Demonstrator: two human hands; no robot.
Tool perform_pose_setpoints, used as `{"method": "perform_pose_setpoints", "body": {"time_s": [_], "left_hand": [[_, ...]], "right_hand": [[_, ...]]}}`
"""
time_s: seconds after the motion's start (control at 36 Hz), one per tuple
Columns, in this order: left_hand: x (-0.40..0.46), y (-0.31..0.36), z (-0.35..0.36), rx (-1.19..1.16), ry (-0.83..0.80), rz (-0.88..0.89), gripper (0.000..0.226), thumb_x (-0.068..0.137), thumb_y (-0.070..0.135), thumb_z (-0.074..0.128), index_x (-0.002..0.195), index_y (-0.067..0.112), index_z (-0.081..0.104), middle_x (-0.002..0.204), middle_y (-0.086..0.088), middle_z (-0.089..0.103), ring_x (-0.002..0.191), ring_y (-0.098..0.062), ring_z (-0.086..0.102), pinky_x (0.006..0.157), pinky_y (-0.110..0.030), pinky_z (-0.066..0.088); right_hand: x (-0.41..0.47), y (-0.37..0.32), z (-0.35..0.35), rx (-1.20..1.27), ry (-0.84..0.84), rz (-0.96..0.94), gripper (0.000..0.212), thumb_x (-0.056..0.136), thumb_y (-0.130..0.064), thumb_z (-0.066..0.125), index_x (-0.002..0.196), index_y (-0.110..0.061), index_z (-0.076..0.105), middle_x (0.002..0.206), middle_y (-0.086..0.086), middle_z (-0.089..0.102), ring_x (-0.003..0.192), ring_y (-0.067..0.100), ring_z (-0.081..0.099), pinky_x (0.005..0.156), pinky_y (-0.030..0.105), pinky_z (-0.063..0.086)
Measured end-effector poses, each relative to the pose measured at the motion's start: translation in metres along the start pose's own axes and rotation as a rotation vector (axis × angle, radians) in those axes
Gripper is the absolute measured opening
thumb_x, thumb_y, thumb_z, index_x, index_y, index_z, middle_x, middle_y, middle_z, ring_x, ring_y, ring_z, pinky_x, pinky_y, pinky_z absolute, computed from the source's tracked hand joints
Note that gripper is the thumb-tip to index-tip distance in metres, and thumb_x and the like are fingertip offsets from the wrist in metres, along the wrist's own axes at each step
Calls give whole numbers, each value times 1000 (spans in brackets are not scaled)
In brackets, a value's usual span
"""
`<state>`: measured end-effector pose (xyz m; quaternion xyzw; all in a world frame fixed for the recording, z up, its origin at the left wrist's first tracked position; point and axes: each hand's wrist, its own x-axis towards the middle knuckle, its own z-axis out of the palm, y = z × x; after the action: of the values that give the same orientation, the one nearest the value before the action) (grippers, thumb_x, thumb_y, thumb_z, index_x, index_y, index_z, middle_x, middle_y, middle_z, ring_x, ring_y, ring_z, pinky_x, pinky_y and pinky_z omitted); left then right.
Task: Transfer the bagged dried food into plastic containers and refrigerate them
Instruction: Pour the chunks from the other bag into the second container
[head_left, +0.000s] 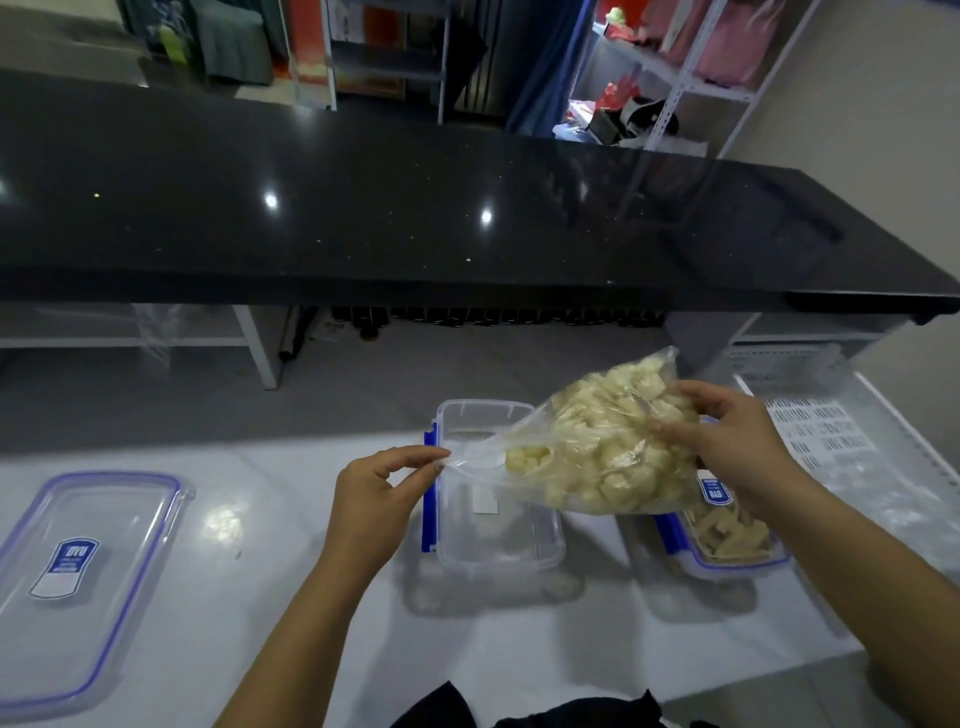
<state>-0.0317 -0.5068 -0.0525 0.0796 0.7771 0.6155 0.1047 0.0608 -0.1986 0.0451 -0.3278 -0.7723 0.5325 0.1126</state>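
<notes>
A clear plastic bag of pale dried food pieces (597, 441) hangs tilted over an open clear container (493, 540) with blue side clips, its mouth pointing left and down. My left hand (379, 499) pinches the bag's open edge above the container's left rim. My right hand (727, 436) grips the full end of the bag from the right, raised higher. A few pieces sit near the bag's mouth. The container holds only a small white sachet. A second container (727, 545), with dried pieces inside, stands to the right, partly hidden by the bag and my right arm.
A loose lid (83, 582) with a blue seal and label lies on the white table at the left. A black glossy counter (415, 218) runs across behind. A white perforated tray (841, 431) sits at the far right. Dark cloth shows at the bottom edge.
</notes>
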Motion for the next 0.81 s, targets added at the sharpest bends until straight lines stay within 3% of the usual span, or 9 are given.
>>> {"method": "perform_pose_setpoints", "body": {"time_s": [0.22,0.36,0.56,0.69,0.81], "left_hand": [[-7,-4,3,-35,42,-32,10,89,23,72,95,26,79,103,14,73,98,-6,67,65,-1,47],[-14,1,9,-35,31,-34,16,90,19,70,88,36,72,96,22,67,90,0,63,59,2,42],[-17,-4,14,-55,38,-68,11,90,21,70,93,31,74,98,19,68,91,-2,64,58,-1,46],[-19,-10,17,-34,21,-61,11,90,20,70,93,29,75,100,16,69,97,-4,64,64,-6,51],[-19,-14,18,-31,17,-70,10,90,23,70,95,30,76,102,15,69,99,-4,63,65,-11,55]], "right_hand": [[0,-9,1,49,-17,-18,44,75,2,80,108,-23,65,102,2,69,84,20,70,63,35,57],[3,-15,-1,81,-32,-30,40,75,0,79,101,-28,66,99,-1,71,79,14,71,58,28,52],[6,-18,0,79,-36,-50,42,74,-1,80,104,-28,66,102,0,72,86,18,72,59,29,54],[9,-16,2,92,-9,-50,47,74,-2,81,112,-25,65,103,-2,71,89,16,70,68,35,56],[5,-14,6,75,-25,-53,46,76,1,79,114,-22,65,99,-2,71,82,12,70,60,28,55]]}}
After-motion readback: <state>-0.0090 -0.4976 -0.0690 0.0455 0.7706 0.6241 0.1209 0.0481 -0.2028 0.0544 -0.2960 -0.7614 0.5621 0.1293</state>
